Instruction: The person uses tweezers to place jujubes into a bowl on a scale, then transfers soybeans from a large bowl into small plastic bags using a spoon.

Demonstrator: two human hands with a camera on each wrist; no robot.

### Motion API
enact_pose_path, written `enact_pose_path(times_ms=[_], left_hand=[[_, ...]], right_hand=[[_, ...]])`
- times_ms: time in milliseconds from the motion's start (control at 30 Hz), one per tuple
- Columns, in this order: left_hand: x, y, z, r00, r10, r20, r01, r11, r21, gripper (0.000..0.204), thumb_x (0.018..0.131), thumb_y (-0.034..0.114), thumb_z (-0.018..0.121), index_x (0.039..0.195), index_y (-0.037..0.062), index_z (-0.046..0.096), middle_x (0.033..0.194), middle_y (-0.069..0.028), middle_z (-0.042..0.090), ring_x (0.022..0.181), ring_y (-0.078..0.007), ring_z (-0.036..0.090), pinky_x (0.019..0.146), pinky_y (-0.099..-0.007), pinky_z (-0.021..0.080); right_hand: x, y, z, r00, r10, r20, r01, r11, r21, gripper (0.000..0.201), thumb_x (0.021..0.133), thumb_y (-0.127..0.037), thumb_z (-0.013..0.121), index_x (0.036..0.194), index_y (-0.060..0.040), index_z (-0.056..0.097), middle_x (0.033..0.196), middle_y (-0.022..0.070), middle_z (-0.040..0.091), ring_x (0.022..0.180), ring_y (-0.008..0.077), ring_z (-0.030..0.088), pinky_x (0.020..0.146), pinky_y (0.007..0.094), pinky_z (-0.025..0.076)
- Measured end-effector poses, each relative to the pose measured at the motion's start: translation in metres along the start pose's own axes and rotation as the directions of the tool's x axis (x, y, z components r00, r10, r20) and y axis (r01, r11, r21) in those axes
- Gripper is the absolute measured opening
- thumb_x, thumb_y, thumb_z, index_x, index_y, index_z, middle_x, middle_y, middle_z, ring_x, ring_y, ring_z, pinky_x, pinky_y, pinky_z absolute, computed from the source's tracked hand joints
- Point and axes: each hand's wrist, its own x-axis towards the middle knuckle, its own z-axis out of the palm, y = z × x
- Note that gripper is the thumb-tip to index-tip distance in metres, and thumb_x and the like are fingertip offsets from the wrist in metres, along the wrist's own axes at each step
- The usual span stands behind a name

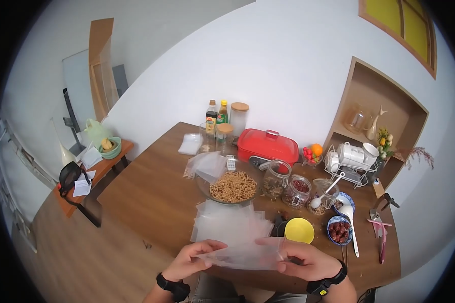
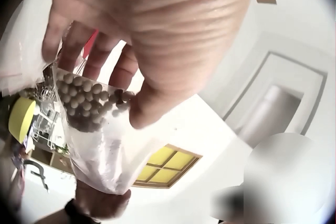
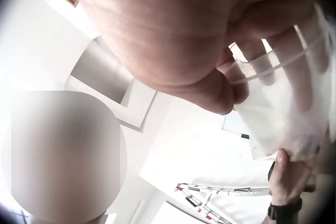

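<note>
A clear plastic zip bag stretches between both hands over the near table edge. My left hand grips one end, thumb and fingers on the film. Round tan beans lie inside the bag by that hand's fingers in the left wrist view. At the other end, my right hand holds the bag near its zip strip, thumb curled toward the fingers. Just beyond the hands lies a pile of flat clear bags. Behind it, a wide bowl holds many tan beans.
A yellow bowl stands right of the bag pile, beside a bowl of red dates. Several glass jars and a red electric cooker stand farther back. A white spoon leans on a patterned bowl.
</note>
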Motion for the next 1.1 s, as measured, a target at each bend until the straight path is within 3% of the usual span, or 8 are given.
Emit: enact_pose_path(times_ms=[133,167,367,600,633,767,967,1100], left_hand=[[0.01,-0.012,0.014,0.967,-0.049,0.25,0.119,0.955,-0.271,0.07,0.102,0.028,0.079,0.159,0.0035,0.048,0.156,-0.0188,0.056,0.134,-0.029,0.064,0.103,-0.0386,0.054],[0.008,-0.016,0.008,0.959,-0.181,0.217,0.219,0.961,-0.171,0.065,0.105,0.033,0.077,0.156,0.0026,0.052,0.151,-0.0144,0.061,0.131,-0.0246,0.065,0.107,-0.0373,0.052],[0.043,0.003,0.033,0.995,-0.069,0.072,0.039,0.936,0.35,0.047,0.115,0.037,0.06,0.148,0.0035,0.064,0.128,-0.0019,0.073,0.119,-0.0113,0.064,0.104,-0.0321,0.051],[0.071,-0.005,0.032,0.993,-0.113,-0.019,0.113,0.956,0.27,0.04,0.118,0.035,0.052,0.134,0.0033,0.07,0.121,-0.004,0.075,0.112,-0.0138,0.069,0.102,-0.0327,0.054],[0.074,-0.004,0.024,0.992,-0.122,-0.035,0.127,0.966,0.227,0.038,0.119,0.033,0.051,0.135,0.0039,0.069,0.122,-0.0044,0.075,0.111,-0.0138,0.071,0.1,-0.0325,0.055],[0.098,0.015,-0.014,0.965,-0.071,-0.252,0.133,0.962,0.24,0.04,0.118,0.037,0.052,0.132,0.0025,0.066,0.122,-0.007,0.075,0.096,-0.015,0.077,0.078,-0.0294,0.063],[0.15,0.042,-0.084,0.923,0.019,-0.384,0.156,0.894,0.42,0.048,0.117,0.044,0.053,0.133,0.0013,0.067,0.106,-0.0082,0.076,0.086,-0.0152,0.075,0.078,-0.0322,0.066],[0.198,0.049,-0.111,0.908,0.093,-0.408,0.155,0.831,0.534,0.043,0.117,0.039,0.055,0.125,0.0011,0.074,0.098,-0.0058,0.076,0.084,-0.0111,0.069,0.076,-0.0292,0.059]], right_hand=[[0.001,0.012,-0.005,0.996,0.084,-0.024,-0.08,0.986,0.144,0.006,0.109,-0.005,0.064,0.114,-0.0026,0.061,0.158,0.0173,0.056,0.143,0.0212,0.057,0.098,0.0347,0.051],[0.001,0.011,-0.004,0.986,0.16,-0.036,-0.15,0.969,0.195,0.014,0.109,-0.004,0.063,0.123,-0.0031,0.063,0.163,0.0178,0.052,0.145,0.0219,0.055,0.103,0.0357,0.05],[0.003,0.013,-0.005,0.969,0.222,-0.109,-0.187,0.947,0.263,0.065,0.107,0.007,0.058,0.166,-0.0041,0.034,0.162,0.0158,0.054,0.143,0.023,0.059,0.109,0.0378,0.052],[-0.028,0.029,-0.024,0.938,0.192,-0.289,-0.119,0.96,0.253,0.077,0.107,0.005,0.06,0.172,-0.0035,0.02,0.13,0.0112,0.075,0.125,0.0219,0.072,0.101,0.0354,0.058],[-0.031,0.03,-0.027,0.899,0.172,-0.404,-0.157,0.985,0.069,0.075,0.107,0.006,0.058,0.171,-0.0031,0.02,0.109,0.0112,0.081,0.116,0.0236,0.077,0.102,0.0372,0.058],[-0.071,0.083,-0.054,0.692,0.119,-0.712,-0.039,0.991,0.128,0.064,0.109,0.005,0.051,0.168,-0.0018,0.027,0.107,0.0179,0.08,0.1,0.026,0.081,0.095,0.035,0.06],[-0.131,0.182,-0.065,0.182,0.109,-0.977,-0.01,0.994,0.109,0.027,0.11,-0.002,0.051,0.136,0.0017,0.058,0.083,0.0068,0.069,0.068,0.0134,0.068,0.061,0.0263,0.057],[-0.138,0.21,-0.048,0.13,0.171,-0.977,-0.068,0.984,0.163,0.019,0.111,-0.005,0.052,0.125,0.0009,0.062,0.079,0.0041,0.066,0.062,0.0101,0.063,0.055,0.0237,0.051]])
